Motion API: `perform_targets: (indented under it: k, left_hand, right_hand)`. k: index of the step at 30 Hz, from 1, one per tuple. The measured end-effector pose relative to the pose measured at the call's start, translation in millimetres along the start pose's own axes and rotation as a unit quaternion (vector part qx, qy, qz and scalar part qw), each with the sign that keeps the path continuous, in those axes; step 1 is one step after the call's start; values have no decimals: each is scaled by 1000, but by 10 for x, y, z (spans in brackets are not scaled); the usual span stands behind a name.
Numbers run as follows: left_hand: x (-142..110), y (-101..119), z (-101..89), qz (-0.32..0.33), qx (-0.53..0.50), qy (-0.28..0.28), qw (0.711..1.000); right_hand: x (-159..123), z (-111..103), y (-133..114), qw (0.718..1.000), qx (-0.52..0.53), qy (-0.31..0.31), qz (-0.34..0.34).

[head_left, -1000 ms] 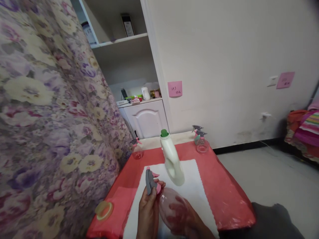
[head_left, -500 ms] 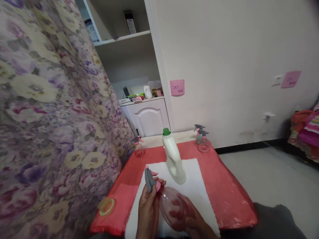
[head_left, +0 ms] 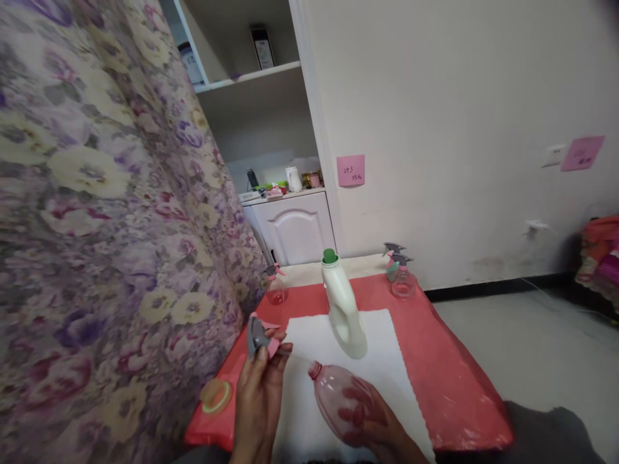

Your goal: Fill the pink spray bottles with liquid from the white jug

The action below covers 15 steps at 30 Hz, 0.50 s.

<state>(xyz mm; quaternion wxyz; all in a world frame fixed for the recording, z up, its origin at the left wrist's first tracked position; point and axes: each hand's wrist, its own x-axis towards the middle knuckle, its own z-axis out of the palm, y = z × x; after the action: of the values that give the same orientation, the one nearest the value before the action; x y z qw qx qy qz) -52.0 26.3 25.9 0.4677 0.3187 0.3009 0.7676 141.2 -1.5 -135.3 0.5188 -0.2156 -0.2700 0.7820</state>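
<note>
My left hand (head_left: 258, 393) is closed around one grey-and-pink spray head (head_left: 258, 335), lifted clear of the bottle with its thin dip tube trailing toward 3 o'clock. My right hand (head_left: 374, 422) cups one clear pink bottle (head_left: 338, 403) from beneath, fingers curled on its belly; the bottle is tilted, its open neck pointing toward 10 o'clock. Spray head and bottle neck are apart, the head lying at 10 o'clock from the neck.

Head view, itemised. One white cloth (head_left: 319, 335) lies on one red table cover (head_left: 449, 374); both hands work over the cloth's near end. One white jug (head_left: 343, 309) with a green cap stands upright on the cloth at 12 o'clock from the held bottle. I count three further spray bottles at the table's far edge: one pink spray bottle (head_left: 276, 290) at 11 o'clock from the jug, and a pair at 2 o'clock, a clear pink one (head_left: 403, 281) just in front of a greenish one (head_left: 393, 265), touching or nearly so; I cannot tell which. One round yellowish lid (head_left: 215, 396) rests on the cover at 9 o'clock from my left hand, near the table's edge.

One flowered curtain (head_left: 97, 225) hangs along the left. Two pink notes are stuck to the wall (head_left: 435, 129): one (head_left: 351, 171) above the jug, one (head_left: 582, 153) far toward 3 o'clock. One white cabinet (head_left: 294, 229) stands behind the table, small items crowded on top, too small to count.
</note>
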Motion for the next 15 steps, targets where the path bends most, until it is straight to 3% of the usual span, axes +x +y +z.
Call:
perform_targets:
  k: [7, 15]
  left_hand:
    - [447, 120, -314, -44, -91, 72, 992]
    - [912, -287, -819, -91, -89, 149, 981]
  right_hand:
    - [59, -114, 10, 998, 1, 59, -31]
    - [162, -302, 51, 995, -22, 88, -51]
